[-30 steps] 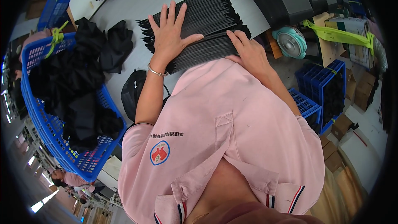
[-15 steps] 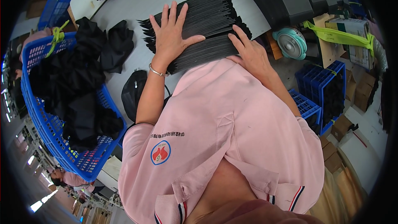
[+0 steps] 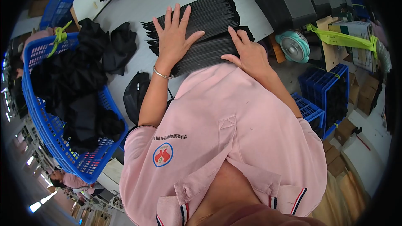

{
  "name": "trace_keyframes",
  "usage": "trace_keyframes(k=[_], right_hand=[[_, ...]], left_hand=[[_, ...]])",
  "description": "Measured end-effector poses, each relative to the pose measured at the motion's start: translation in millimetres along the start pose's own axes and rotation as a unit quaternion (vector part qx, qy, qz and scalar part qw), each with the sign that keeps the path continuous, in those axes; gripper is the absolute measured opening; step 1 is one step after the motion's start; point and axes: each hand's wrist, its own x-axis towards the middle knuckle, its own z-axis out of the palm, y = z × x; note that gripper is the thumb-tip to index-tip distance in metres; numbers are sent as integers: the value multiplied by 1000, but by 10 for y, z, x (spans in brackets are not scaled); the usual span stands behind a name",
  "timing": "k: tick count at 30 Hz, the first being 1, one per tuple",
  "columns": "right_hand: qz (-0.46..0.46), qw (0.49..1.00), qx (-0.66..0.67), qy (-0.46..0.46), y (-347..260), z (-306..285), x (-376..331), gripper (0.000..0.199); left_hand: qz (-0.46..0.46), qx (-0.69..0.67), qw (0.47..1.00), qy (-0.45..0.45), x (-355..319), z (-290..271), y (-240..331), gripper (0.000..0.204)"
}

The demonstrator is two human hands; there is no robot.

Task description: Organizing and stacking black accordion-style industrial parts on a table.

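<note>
A thick row of flat black pieces, overlapped like the leaves of a fan, lies on the pale table against my body. What the pieces are made of I cannot tell. Across their left part my left hand rests flat, fingers spread and thumb pointing right. My right hand touches the right part, its fingers stretched forward and its thumb apart along the near edge. A gap runs between the far and near parts of the row, just ahead of the right fingertips. Neither hand grips anything.
At left stands a blue plastic basket heaped with black cloth. A small black bag lies beside my left forearm. To the right are a turquoise fan, blue crates and large black panels. Another person is farther off.
My right hand has slid slightly left along the black pieces, and its thumb has come out onto their near edge. The left hand has stayed nearly in place.
</note>
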Motion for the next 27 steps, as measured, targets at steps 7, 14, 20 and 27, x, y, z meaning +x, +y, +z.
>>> trace_keyframes(k=[7, 14, 20, 27], right_hand=[[-22, 999, -41, 19, 33, 56, -26, 76], [-42, 994, 11, 100, 41, 63, -30, 58], [-40, 997, -18, 60, 73, 104, -10, 51], [-43, 997, -34, 58, 68, 123, -23, 53]], left_hand=[[-6, -3, 1000, 3, -3, 1, -5, 86], [-10, -8, 1000, -4, 9, -18, 11, 88], [-12, -14, 1000, 1, 2, -12, 12, 90], [-10, -14, 1000, 8, 1, 0, 12, 89]])
